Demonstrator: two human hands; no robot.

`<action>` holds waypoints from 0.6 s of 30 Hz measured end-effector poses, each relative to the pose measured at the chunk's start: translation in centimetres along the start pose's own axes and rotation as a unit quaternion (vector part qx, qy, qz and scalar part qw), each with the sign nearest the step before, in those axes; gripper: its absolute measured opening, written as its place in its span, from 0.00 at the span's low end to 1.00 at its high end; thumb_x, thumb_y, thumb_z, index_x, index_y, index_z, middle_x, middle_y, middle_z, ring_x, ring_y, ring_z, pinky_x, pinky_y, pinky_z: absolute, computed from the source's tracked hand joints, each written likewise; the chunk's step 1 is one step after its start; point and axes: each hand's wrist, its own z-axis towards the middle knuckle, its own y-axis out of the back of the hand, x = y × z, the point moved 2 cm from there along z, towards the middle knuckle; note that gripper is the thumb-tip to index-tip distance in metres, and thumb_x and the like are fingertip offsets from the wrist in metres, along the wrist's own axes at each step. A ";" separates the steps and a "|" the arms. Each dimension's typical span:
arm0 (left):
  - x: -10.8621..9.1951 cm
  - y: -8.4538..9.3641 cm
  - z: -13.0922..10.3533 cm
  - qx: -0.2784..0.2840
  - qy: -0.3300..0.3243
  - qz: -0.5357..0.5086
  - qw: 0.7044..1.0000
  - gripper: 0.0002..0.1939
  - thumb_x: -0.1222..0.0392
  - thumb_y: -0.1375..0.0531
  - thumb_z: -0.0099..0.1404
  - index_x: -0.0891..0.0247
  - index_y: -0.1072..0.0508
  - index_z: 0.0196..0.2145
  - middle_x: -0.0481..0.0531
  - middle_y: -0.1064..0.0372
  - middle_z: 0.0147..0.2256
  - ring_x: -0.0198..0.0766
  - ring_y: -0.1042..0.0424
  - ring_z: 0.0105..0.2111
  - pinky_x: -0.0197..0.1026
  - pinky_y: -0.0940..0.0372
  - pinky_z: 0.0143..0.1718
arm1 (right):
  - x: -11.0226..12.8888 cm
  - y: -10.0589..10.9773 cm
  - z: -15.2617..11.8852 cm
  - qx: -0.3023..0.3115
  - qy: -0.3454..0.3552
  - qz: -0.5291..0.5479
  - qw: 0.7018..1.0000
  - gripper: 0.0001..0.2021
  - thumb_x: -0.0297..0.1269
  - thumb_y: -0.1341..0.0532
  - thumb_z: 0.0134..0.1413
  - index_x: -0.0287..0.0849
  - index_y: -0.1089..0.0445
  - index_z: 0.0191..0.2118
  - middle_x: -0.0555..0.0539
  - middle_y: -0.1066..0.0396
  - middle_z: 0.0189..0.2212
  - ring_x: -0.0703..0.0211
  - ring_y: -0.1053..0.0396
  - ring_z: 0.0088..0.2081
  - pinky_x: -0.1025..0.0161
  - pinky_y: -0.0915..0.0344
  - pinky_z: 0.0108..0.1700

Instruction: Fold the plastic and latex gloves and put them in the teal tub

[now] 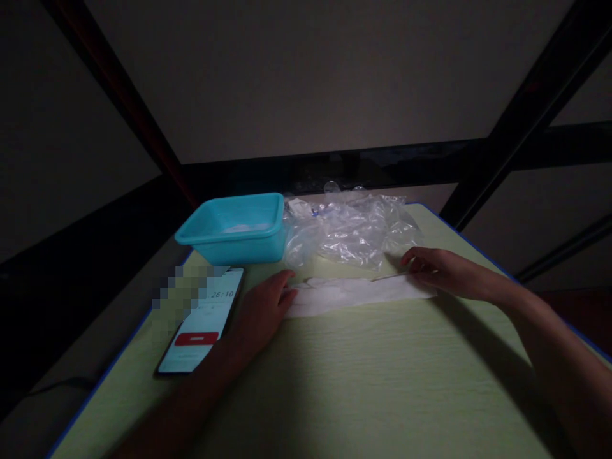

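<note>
A long, flat white strip [344, 296], like folded tissue or thin cloth, lies across the table in front of me. Its far edge is uneven, and a thin line runs along it toward the right end. My left hand [265, 306] is closed at the strip's left end, thumb and fingers pinching it. At the opposite end, my right hand [437, 271] has its fingers curled onto the far corner, thumb beneath; part of the grip is hidden. The strip lies nearly flat between both hands.
A turquoise plastic basket [236, 248] with something pale inside stands at the back left. Crumpled clear plastic bags [356, 229] lie beside it, behind the strip. A lit phone [203, 325] rests left of my left forearm. The pale table [363, 382] has blue edges.
</note>
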 end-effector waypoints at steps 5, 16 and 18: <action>-0.3 -0.2 -0.2 0.032 -0.034 0.120 0.992 0.17 0.62 0.51 0.66 0.64 0.37 0.52 0.60 0.34 0.50 0.49 0.29 0.42 0.50 0.36 0.41 | 0.3 0.1 -0.1 -0.006 0.005 -0.025 1.000 0.11 0.36 0.47 0.44 0.39 0.35 0.36 0.46 0.32 0.25 0.60 0.35 0.25 0.63 0.39 0.26; 0.2 0.3 -0.2 0.008 -0.049 0.187 0.981 0.18 0.58 0.52 0.67 0.64 0.39 0.53 0.59 0.34 0.49 0.48 0.29 0.40 0.47 0.35 0.36 | -0.8 0.0 0.1 -0.028 -0.030 -0.003 0.999 0.13 0.40 0.44 0.42 0.41 0.37 0.36 0.45 0.30 0.28 0.61 0.34 0.24 0.63 0.39 0.23; 0.3 1.1 -0.1 -0.019 -0.036 0.191 0.981 0.17 0.60 0.52 0.67 0.63 0.38 0.52 0.58 0.33 0.47 0.46 0.29 0.40 0.44 0.35 0.34 | -1.0 0.0 0.1 -0.033 -0.030 -0.003 0.999 0.13 0.40 0.44 0.42 0.41 0.37 0.36 0.45 0.31 0.28 0.61 0.34 0.24 0.64 0.39 0.23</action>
